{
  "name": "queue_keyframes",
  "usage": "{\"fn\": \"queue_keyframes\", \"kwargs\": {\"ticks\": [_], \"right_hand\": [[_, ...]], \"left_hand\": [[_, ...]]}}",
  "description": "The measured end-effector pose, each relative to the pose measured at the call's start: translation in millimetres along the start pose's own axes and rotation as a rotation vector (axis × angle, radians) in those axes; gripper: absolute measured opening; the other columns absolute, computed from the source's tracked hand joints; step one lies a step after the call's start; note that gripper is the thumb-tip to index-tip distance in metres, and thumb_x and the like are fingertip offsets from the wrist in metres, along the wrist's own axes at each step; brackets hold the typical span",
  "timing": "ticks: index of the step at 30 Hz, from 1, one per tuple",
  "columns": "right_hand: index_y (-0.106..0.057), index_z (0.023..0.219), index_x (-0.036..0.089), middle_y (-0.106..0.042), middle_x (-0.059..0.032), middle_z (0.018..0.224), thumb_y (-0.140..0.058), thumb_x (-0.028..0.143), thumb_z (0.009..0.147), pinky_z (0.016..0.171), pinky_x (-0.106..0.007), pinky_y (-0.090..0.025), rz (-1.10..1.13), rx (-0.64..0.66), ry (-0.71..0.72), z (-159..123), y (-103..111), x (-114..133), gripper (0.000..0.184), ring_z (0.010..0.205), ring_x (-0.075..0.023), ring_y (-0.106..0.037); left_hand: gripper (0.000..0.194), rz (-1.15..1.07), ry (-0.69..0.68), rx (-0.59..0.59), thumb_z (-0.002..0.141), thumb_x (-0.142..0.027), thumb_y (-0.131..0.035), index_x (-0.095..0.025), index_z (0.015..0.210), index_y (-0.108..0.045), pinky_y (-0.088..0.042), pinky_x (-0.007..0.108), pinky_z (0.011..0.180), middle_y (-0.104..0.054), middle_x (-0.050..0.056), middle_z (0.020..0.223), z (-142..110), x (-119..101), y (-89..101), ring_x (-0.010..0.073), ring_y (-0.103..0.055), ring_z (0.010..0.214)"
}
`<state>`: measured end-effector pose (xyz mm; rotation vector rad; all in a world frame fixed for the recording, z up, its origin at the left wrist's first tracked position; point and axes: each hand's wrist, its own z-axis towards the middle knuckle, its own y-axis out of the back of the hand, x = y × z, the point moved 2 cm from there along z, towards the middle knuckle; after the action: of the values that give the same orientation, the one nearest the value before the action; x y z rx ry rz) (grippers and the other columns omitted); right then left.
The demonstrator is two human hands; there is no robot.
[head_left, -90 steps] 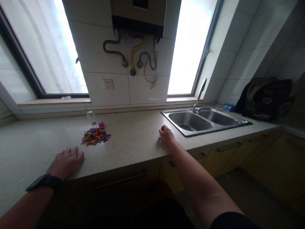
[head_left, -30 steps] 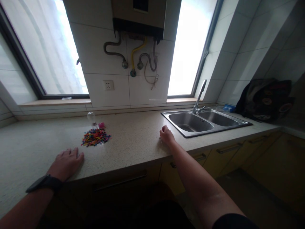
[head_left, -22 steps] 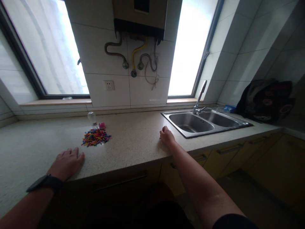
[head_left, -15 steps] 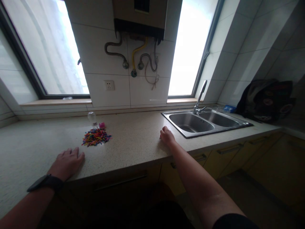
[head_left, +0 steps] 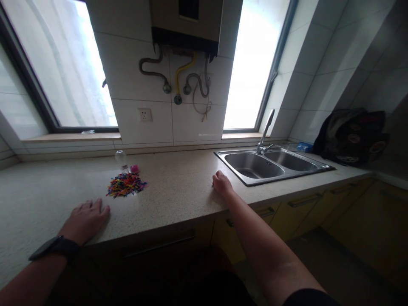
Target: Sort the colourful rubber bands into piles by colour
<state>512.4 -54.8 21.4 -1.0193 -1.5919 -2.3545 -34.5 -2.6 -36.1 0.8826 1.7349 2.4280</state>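
Note:
My left hand [head_left: 87, 219] lies flat on the pale speckled countertop [head_left: 172, 195], fingers stretched out and holding nothing. Beyond its fingertips is a loose pile of small, thin multicoloured pieces [head_left: 126, 184], too small to name surely. Right behind the pile stand a clear plastic bottle [head_left: 121, 159] and a small pink object, perhaps a cap [head_left: 134, 168]. My right hand [head_left: 221, 183] rests on the counter to the left of the sink, its fingers curled closed. Whatever is inside those fingers, if anything, is hidden.
A double steel sink [head_left: 287, 173] with a tall tap [head_left: 265, 131] is set into the counter on the right. Behind it sit a blue packet [head_left: 304, 147] and a dark backpack [head_left: 350, 136]. A water heater [head_left: 186, 25] with pipes hangs above, and yellow cabinets [head_left: 299, 208] run below.
The camera's view has shifted slightly, moving everything a little to the left in the picture. Both hands keep their places on the counter and their poses.

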Motion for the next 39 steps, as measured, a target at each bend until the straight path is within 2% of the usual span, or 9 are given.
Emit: {"fn": "queue_keyframes", "kwargs": {"ticks": [5, 10, 14, 20, 24, 28, 39], "right_hand": [[-0.056, 0.090, 0.022, -0.068, -0.0050, 0.080, -0.046, 0.028, 0.090, 0.063, -0.027, -0.034, -0.033, -0.010, -0.003, 2, -3, -1, 0.012, 0.074, -0.0190, -0.059], [-0.057, 0.092, 0.022, -0.068, -0.0056, 0.082, -0.050, 0.027, 0.088, 0.062, -0.028, -0.033, -0.073, -0.035, 0.002, 3, -5, -2, 0.009, 0.074, -0.0192, -0.059], [-0.058, 0.091, 0.022, -0.068, -0.0057, 0.083, -0.053, 0.027, 0.086, 0.062, -0.028, -0.033, -0.082, -0.047, 0.013, 2, -4, -2, 0.008, 0.075, -0.0187, -0.059], [-0.059, 0.089, 0.023, -0.068, -0.0044, 0.082, -0.056, 0.028, 0.084, 0.063, -0.027, -0.034, -0.074, -0.038, 0.035, 2, -5, -3, 0.007, 0.074, -0.0180, -0.059], [-0.060, 0.088, 0.023, -0.069, -0.0037, 0.083, -0.057, 0.029, 0.083, 0.064, -0.027, -0.035, -0.060, -0.033, 0.057, 2, -5, -3, 0.008, 0.075, -0.0174, -0.059], [-0.061, 0.087, 0.023, -0.069, -0.0035, 0.082, -0.058, 0.029, 0.083, 0.064, -0.026, -0.035, -0.053, -0.030, 0.061, 2, -5, -2, 0.008, 0.075, -0.0169, -0.060], [-0.061, 0.084, 0.022, -0.070, -0.0049, 0.083, -0.057, 0.028, 0.083, 0.065, -0.027, -0.036, -0.047, -0.033, 0.054, 3, -6, -4, 0.006, 0.077, -0.0178, -0.061]], "left_hand": [[0.040, -0.077, 0.006, -0.022, 0.089, -0.018, -0.045, -0.006, 0.120, -0.066, -0.034, 0.057, 0.100, -0.052, 0.031, 0.134, -2, -1, 7.7, 0.0426, -0.052, 0.120], [0.039, -0.116, 0.019, -0.021, 0.087, -0.019, -0.047, -0.008, 0.118, -0.068, -0.034, 0.059, 0.100, -0.051, 0.030, 0.136, -1, -1, 5.6, 0.0428, -0.052, 0.120], [0.041, -0.074, 0.022, -0.010, 0.089, -0.019, -0.046, -0.006, 0.122, -0.066, -0.035, 0.058, 0.100, -0.051, 0.031, 0.135, -1, -3, 7.4, 0.0436, -0.051, 0.121], [0.042, 0.010, 0.006, 0.061, 0.092, -0.019, -0.042, -0.012, 0.125, -0.066, -0.035, 0.056, 0.099, -0.050, 0.028, 0.139, -2, -6, 16.7, 0.0452, -0.050, 0.124], [0.043, 0.017, 0.029, 0.063, 0.093, -0.023, -0.042, -0.009, 0.128, -0.064, -0.036, 0.054, 0.100, -0.051, 0.028, 0.138, 0, -5, 13.7, 0.0448, -0.048, 0.126], [0.042, 0.047, 0.007, 0.071, 0.091, -0.021, -0.043, -0.014, 0.126, -0.066, -0.034, 0.055, 0.102, -0.050, 0.026, 0.140, 0, -5, 12.2, 0.0444, -0.049, 0.126], [0.041, -0.001, -0.002, 0.003, 0.089, -0.019, -0.045, -0.012, 0.121, -0.069, -0.035, 0.057, 0.100, -0.050, 0.029, 0.138, 0, -1, 0.4, 0.0457, -0.051, 0.122]]}}
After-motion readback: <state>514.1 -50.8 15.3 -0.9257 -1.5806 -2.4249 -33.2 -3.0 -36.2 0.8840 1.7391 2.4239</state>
